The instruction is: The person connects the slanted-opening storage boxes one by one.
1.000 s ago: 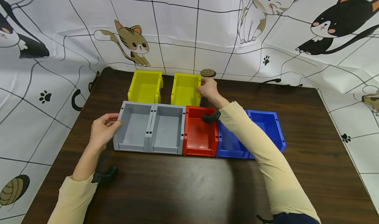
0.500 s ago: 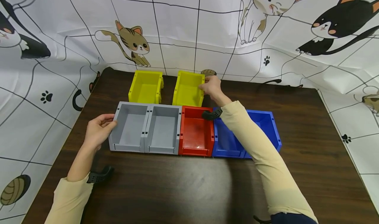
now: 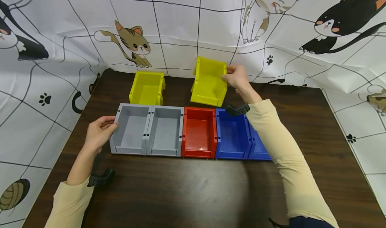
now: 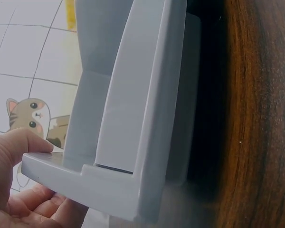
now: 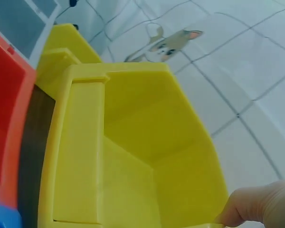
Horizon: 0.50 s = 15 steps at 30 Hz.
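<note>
My left hand [image 3: 99,131] grips the left side wall of the leftmost grey bin [image 3: 131,129], thumb on the inside and fingers outside. In the left wrist view that bin's wall [image 4: 121,109] fills the middle, and the thumb lies over its rim. At the back, my right hand [image 3: 238,78] pinches the right wall of a yellow bin [image 3: 209,82], which is tilted, its far end raised. The right wrist view shows this bin [image 5: 133,142] with my thumb [image 5: 247,206] on its rim. A second yellow bin [image 3: 147,88] stands behind the grey ones.
A second grey bin [image 3: 165,130], a red bin [image 3: 199,131] and two blue bins, one [image 3: 233,134] beside the red, continue the front row. My right forearm covers part of the far blue bin [image 3: 258,147]. A cat-printed sheet [image 3: 181,27] hangs behind the dark wooden table [image 3: 181,191].
My right hand has carried its yellow bin to the right and tilted it, its far end lifted. The front row slid slightly left with my left hand.
</note>
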### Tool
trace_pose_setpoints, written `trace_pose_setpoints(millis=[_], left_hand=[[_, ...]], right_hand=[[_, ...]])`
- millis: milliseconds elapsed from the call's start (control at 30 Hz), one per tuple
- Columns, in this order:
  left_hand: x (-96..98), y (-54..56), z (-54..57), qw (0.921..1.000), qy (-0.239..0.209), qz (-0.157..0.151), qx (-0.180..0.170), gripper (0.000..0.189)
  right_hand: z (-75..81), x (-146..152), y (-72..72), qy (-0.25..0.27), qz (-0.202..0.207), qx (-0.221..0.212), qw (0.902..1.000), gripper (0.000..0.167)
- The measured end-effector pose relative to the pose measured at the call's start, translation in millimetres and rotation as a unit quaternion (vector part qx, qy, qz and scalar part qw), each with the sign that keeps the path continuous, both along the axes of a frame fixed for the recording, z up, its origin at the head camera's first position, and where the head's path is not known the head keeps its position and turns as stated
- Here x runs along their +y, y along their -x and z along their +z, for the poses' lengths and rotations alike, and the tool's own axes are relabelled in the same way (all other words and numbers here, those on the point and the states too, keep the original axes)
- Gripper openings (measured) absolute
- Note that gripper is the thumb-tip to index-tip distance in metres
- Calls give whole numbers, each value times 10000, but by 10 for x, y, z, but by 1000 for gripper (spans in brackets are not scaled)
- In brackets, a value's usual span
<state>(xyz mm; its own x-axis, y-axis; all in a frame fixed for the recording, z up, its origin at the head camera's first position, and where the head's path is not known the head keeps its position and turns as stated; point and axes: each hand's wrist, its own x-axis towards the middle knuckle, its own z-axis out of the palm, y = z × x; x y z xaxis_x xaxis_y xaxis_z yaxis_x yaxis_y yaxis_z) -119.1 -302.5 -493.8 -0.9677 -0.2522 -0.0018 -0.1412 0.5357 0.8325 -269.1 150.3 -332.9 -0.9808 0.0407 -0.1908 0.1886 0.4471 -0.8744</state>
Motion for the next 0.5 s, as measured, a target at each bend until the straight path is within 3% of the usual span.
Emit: trace_pose_setpoints(millis=[167,500], left_hand=[[-79,49,-149,10000,73,-17,1,41],[-53,25,-115,10000,49,-17,-70,42]], right_hand=[[171,203,-43,-196,-80,75,9997,52],[376,694,-253,-665,-217,142,9974,56]])
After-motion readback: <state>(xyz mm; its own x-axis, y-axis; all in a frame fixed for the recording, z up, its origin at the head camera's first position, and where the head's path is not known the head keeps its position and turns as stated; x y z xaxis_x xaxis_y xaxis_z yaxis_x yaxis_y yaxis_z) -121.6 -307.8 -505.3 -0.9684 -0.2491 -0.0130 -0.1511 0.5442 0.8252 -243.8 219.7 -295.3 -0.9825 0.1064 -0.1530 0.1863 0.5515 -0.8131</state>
